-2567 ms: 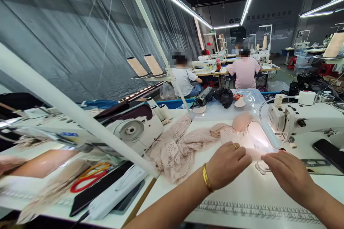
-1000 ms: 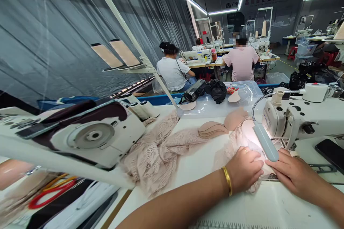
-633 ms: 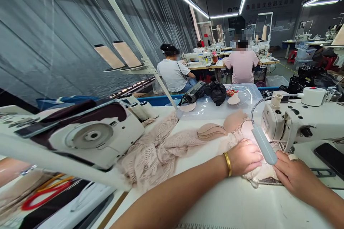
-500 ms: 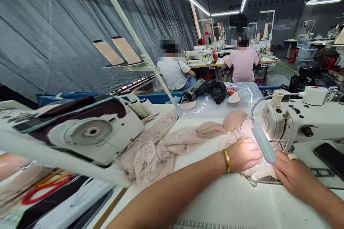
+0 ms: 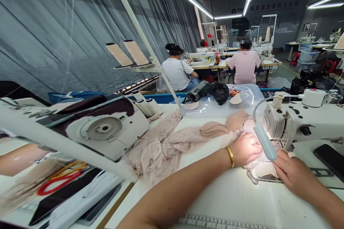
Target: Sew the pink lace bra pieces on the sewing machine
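Observation:
My left hand [image 5: 245,149], a gold bangle on its wrist, lies with bent fingers on a pale pink bra piece [image 5: 248,126] beside the sewing machine [image 5: 279,118]. My right hand [image 5: 297,170] is closed at the near side of the needle area, fingertips at the fabric's edge. A grey lamp head [image 5: 264,141] on a bent neck hides the needle and part of the fingertips. Beige foam cups [image 5: 213,128] lie stacked left of the bra piece. Pink lace [image 5: 156,150] spreads in folds farther left.
Another machine [image 5: 104,128] stands at left, near a thread stand [image 5: 139,65] and red-handled scissors [image 5: 59,182]. A phone [image 5: 330,159] rests at right, a ruler [image 5: 215,222] at the front edge. Behind are a clear plastic lid [image 5: 252,103], a black bag [image 5: 219,92] and seated co-workers.
The view has shifted slightly, so most things appear a little farther right. Both hands stay at the fabric in nearly the same pose. At far left, another person's forearm shows more.

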`<state>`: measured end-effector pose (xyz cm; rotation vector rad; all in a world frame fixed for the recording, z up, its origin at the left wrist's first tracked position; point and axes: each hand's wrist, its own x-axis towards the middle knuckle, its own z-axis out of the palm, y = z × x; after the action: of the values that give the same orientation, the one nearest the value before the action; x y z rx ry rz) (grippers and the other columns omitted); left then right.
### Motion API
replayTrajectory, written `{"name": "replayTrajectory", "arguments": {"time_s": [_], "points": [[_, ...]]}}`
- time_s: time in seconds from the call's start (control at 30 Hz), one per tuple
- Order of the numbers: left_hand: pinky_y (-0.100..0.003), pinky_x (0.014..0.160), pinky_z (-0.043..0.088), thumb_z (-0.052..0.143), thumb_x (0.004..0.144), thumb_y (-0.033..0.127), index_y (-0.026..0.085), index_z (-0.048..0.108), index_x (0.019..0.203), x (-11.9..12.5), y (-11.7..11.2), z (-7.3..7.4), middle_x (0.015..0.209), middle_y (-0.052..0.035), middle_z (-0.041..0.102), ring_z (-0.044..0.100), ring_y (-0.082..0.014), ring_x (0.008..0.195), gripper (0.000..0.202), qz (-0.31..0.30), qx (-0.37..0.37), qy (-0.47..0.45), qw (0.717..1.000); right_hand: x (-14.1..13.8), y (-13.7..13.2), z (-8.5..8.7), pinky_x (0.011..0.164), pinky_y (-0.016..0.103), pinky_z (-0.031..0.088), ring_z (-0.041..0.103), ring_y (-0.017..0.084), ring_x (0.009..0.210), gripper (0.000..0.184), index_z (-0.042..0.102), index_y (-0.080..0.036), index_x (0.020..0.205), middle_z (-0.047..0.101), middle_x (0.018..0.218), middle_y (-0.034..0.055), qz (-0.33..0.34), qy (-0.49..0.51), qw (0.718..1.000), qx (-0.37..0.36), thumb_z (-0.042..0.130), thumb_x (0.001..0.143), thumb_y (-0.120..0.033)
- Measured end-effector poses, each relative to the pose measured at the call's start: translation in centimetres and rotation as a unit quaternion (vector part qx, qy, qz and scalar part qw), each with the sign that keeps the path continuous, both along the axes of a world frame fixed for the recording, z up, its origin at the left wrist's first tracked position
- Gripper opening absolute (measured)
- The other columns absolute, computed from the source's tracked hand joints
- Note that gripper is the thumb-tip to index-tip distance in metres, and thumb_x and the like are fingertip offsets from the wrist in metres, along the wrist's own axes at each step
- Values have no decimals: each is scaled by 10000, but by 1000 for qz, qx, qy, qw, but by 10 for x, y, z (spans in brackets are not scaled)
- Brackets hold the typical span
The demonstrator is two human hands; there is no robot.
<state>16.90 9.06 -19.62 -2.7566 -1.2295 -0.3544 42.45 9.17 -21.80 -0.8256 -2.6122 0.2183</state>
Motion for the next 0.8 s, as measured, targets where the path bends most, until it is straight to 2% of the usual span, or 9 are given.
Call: {"name": "replayTrajectory", "arguments": {"time_s": [0.2, 0.3, 0.4, 0.43, 0.5, 0.57, 0.67, 0.73, 0.8], "points": [[-391, 883, 461, 549, 967, 165, 144, 659, 1077, 0, -7, 9, 1014, -108, 710, 642, -257, 949, 157, 35, -34, -16, 999, -1, -3, 0, 637, 353, 436, 584, 217, 714, 285, 613, -265, 946, 612, 860, 35, 1, 65, 997, -36, 360, 1076, -279], [-355, 944, 479, 562, 970, 152, 161, 644, 1128, -3, -37, 19, 1043, -84, 737, 668, -218, 985, 179, 17, -50, -55, 997, -11, -16, 7, 702, 357, 480, 617, 224, 786, 277, 607, -262, 974, 655, 892, 31, -16, 132, 971, -200, 416, 1083, -429], [-406, 1089, 432, 599, 986, 250, 199, 663, 1181, 4, -95, 23, 1265, -117, 713, 637, -244, 1184, 211, -1, -141, -271, 952, -29, -37, 16, 678, 330, 494, 609, 209, 738, 348, 590, -250, 1169, 619, 788, -19, -28, 235, 895, -379, 530, 1023, -560], [-430, 1106, 424, 680, 953, 348, 219, 681, 1166, 9, -118, 21, 1274, -118, 713, 628, -266, 1210, 249, 4, -208, -375, 903, -35, -44, 18, 685, 327, 499, 608, 204, 733, 423, 564, -246, 1276, 605, 770, -33, -32, 266, 869, -416, 558, 1006, -571], [-422, 1019, 493, 861, 792, 522, 219, 704, 1089, 23, -156, 16, 1121, -125, 756, 691, -281, 1081, 452, 33, -439, -544, 714, -45, -60, 21, 697, 327, 510, 606, 196, 724, 530, 516, -248, 1407, 586, 759, -45, -48, 309, 838, -447, 598, 985, -558], [-396, 889, 560, 768, 807, 707, 194, 689, 1112, 36, -179, 10, 1043, -139, 764, 741, -264, 957, 601, 63, -533, -616, 576, -49, -78, 18, 711, 333, 530, 616, 196, 734, 535, 528, -266, 1436, 585, 783, -33, -60, 329, 833, -441, 616, 979, -530], [-298, 908, 554, 854, 780, 598, 155, 709, 1022, 47, -181, 6, 1084, -133, 763, 742, -212, 988, 525, 145, -481, -794, 342, -45, -109, 5, 745, 349, 573, 664, 218, 788, 521, 551, -305, 1436, 636, 849, 4, -75, 348, 842, -406, 631, 969, -523], [-278, 947, 543, 939, 714, 441, 159, 728, 1009, 48, -171, 7, 1126, -108, 764, 726, -204, 1026, 459, 177, -363, -876, 265, -38, -128, -5, 774, 352, 596, 700, 235, 844, 535, 538, -326, 1456, 678, 899, 28, -87, 349, 847, -391, 633, 971, -530], [-299, 969, 544, 973, 654, 344, 166, 743, 1064, 47, -161, 10, 1150, -95, 765, 716, -227, 1059, 503, 191, -290, -902, 256, -32, -139, -10, 777, 350, 611, 725, 247, 876, 561, 515, -325, 1488, 702, 920, 45, -82, 344, 850, -392, 622, 979, -535]]}}
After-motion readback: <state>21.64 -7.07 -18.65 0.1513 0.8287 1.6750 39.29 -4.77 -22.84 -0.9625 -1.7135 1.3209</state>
